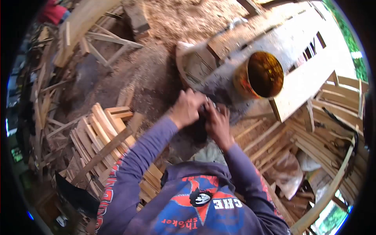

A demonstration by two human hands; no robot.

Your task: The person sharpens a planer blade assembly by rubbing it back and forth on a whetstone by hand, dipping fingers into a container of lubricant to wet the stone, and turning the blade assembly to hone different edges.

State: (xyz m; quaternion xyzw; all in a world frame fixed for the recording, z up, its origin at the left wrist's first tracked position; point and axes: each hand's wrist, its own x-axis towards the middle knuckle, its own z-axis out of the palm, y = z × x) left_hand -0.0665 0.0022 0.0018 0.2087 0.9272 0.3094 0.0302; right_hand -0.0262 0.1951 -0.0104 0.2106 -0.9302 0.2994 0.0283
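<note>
My left hand [187,108] and my right hand [218,124] are close together in front of my chest, at the near end of a grey worktop. Fingers of both hands are curled in and pinched around something small. A whitish bit shows between the fingertips, too blurred to name. Just beyond my right hand, a round tin [239,80] with a yellow and orange outside stands on the worktop [225,74]. Its inside is dark brown and amber. Neither hand touches the tin.
Cut wooden slats [102,127] are piled at the left, with more long strips [313,145] at the right. A pale board [299,100] lies beside the tin. Wood shavings [184,19] cover the ground ahead. A sack [286,172] lies at the lower right.
</note>
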